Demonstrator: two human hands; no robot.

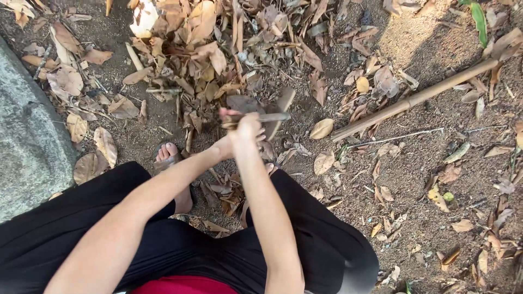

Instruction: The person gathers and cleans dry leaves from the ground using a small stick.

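Note:
Both of my arms reach forward and my hands meet over the ground. My right hand [248, 129] is closed around the wooden handle of a short tool [267, 117]. Its flat dark blade [281, 106] points down into the soil at the edge of a pile of dry brown leaves [201, 54]. My left hand [224, 147] is pressed against the right one from the left and seems to grip the same handle, though its fingers are mostly hidden. I am crouched in black trousers, with my left foot [168, 154] in a sandal just left of the hands.
A long bamboo stick [414, 100] lies diagonally on the right. A thin twig [403, 136] lies below it. A large grey stone [27, 141] fills the left edge. Scattered dry leaves cover the sandy ground, and a green leaf [479, 17] shows top right.

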